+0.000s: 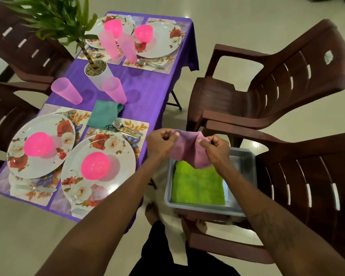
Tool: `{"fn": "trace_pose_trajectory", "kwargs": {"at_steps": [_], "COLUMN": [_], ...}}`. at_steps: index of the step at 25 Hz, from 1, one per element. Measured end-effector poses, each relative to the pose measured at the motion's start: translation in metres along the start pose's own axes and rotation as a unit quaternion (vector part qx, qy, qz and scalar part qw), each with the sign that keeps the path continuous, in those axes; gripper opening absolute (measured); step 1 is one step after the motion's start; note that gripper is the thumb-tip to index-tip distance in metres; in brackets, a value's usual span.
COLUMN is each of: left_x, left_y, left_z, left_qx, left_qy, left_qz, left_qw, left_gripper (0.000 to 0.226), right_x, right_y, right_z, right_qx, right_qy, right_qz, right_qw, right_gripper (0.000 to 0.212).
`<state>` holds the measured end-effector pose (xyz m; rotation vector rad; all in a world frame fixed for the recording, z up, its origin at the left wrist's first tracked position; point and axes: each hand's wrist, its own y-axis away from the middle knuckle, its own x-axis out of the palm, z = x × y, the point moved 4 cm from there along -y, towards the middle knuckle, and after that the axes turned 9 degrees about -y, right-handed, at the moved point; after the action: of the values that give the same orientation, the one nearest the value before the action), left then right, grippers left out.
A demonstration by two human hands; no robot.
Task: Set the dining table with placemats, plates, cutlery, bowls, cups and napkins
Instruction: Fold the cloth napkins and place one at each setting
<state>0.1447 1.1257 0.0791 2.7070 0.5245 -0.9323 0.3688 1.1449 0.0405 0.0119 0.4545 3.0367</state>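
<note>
Left hand (160, 142) and right hand (217, 150) each pinch a top corner of a mauve napkin (189, 152), centre frame.
Table (143, 86) at left carries plates (64, 128), bowls (95, 165), cups (66, 90); teal napkin (104, 116) lies mid-table; mauve napkin hangs above a grey tub (247, 156) holding a green cloth (197, 186).

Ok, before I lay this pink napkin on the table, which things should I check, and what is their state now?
1. Grip: left hand and right hand both pinch the pink napkin: ok.
2. Napkin folded flat: not ok, it sags creased between the hands.
3. Setting without a napkin: ok, none shows at the near left plate.
4. Teal napkin laid by the near right plate: ok.
5. Napkins at the far plates: cannot tell, tall cups hide part.
6. Supply: green napkin lies in the grey tub: ok.
</note>
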Motion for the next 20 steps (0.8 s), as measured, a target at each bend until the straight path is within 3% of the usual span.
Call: {"fn": "trace_pose_trajectory", "kwargs": {"at_steps": [3, 7, 12, 20], "left_x": [0.009, 0.017, 0.015, 0.011], "left_y": [0.013, 0.022, 0.022, 0.026], "left_z": [-0.017, -0.025, -0.017, -0.018], "left_qx": [0.03, 0.024, 0.009, 0.002], "left_qy": [0.018, 0.04, 0.036, 0.077], "left_qz": [0.014, 0.019, 0.008, 0.04], "left_qw": [0.999, 0.999, 0.999, 0.996], "left_gripper": [0.007, 0.008, 0.019, 0.038], "right_x": [0.02, 0.035, 0.043, 0.057], "right_y": [-0.001, -0.001, 0.0, 0.003], "right_z": [0.009, 0.019, 0.017, 0.013], "right_qx": [0.001, -0.042, -0.03, -0.038], "right_qy": [-0.022, -0.016, -0.019, 0.005], "right_qz": [0.027, 0.044, 0.069, 0.119], "right_qw": [0.999, 0.998, 0.997, 0.992], "right_gripper": [0.003, 0.023, 0.002, 0.032]}}
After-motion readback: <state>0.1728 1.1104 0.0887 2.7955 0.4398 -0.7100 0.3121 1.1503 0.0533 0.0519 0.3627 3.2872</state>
